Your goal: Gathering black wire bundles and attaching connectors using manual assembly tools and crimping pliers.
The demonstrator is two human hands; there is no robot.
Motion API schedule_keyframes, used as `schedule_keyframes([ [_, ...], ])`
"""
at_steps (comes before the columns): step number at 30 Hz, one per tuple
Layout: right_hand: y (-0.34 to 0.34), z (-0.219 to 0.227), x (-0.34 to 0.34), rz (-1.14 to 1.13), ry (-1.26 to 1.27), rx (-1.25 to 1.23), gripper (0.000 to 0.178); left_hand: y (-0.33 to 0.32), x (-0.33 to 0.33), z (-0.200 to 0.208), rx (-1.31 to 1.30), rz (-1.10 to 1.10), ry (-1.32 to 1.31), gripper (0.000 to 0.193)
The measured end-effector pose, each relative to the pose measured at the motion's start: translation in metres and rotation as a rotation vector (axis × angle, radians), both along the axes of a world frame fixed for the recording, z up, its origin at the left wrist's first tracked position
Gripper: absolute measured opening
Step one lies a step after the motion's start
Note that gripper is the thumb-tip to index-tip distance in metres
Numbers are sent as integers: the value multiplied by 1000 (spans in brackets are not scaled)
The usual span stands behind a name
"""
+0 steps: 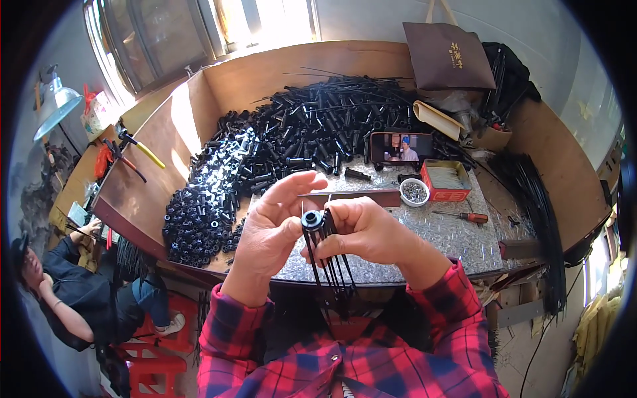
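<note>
In front of my chest is a black umbrella hub [314, 221], a ringed tube with several thin black ribs [340, 282] hanging down from it. My left hand [262, 232] grips the hub's left side with its thumb, its upper fingers stretched out above. From the right, my right hand [368, 232] pinches at the hub and the ribs with thumb and forefinger. Thin pale wire ends stick up beside the fingers of both hands. The fingertips behind the hub are hidden.
Heaped black tubular parts [305, 126] fill the walled bench. Near my right hand are a white bowl of small metal pieces [415, 192], a red box [446, 180], a phone [401, 147] and a screwdriver [461, 216]. Long black rods [534, 205] lie far right. Another person [79, 292] sits at left.
</note>
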State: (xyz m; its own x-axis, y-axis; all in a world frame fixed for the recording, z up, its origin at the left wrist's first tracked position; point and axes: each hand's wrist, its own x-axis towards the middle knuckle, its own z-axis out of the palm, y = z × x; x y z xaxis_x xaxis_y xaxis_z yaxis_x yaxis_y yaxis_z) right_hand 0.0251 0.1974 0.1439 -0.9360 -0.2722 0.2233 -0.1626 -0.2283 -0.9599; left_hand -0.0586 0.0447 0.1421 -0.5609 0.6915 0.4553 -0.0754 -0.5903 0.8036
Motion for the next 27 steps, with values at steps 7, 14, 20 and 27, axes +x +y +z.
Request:
schedule_keyframes([
  [7,-30,-11,0,-657,497,574,26,-29,25,3,-451,719,581,36],
  [14,-48,-50,-11,-494,418,508,26,-53,24,-10,-614,935,856,33],
  [20,-51,-50,-7,-347,262,523,19,-73,24,-17,-667,802,895,29],
  [27,-59,-62,-12,-307,191,442,24,-81,22,-20,-651,664,848,19],
])
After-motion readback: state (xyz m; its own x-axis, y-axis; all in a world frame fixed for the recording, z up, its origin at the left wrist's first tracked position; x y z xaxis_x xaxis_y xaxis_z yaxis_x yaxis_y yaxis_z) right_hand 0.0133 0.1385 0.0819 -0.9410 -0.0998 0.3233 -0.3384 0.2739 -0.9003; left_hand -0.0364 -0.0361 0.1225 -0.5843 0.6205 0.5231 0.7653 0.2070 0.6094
